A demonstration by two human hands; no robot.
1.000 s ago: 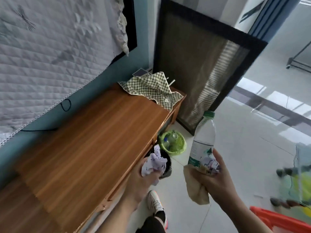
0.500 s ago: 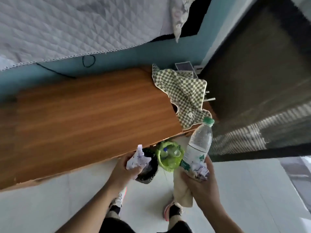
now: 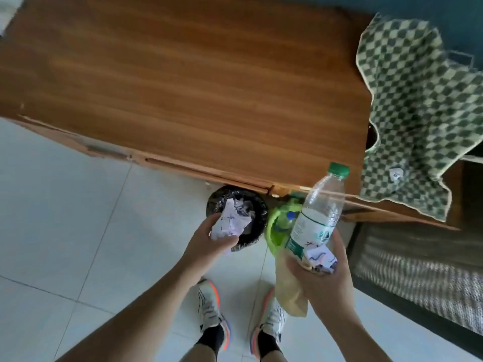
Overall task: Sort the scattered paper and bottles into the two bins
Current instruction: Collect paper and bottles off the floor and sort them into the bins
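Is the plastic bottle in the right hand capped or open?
Capped. The bottle, gripped by the right hand, has its green cap on.

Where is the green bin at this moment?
In the head view, the green bin stands on the floor at the desk's front edge, right of the black bin and partly hidden behind the bottle held in the right hand.

Wooden desk (image 3: 196, 82), checkered cloth (image 3: 418, 113), white tiled floor (image 3: 65, 218)
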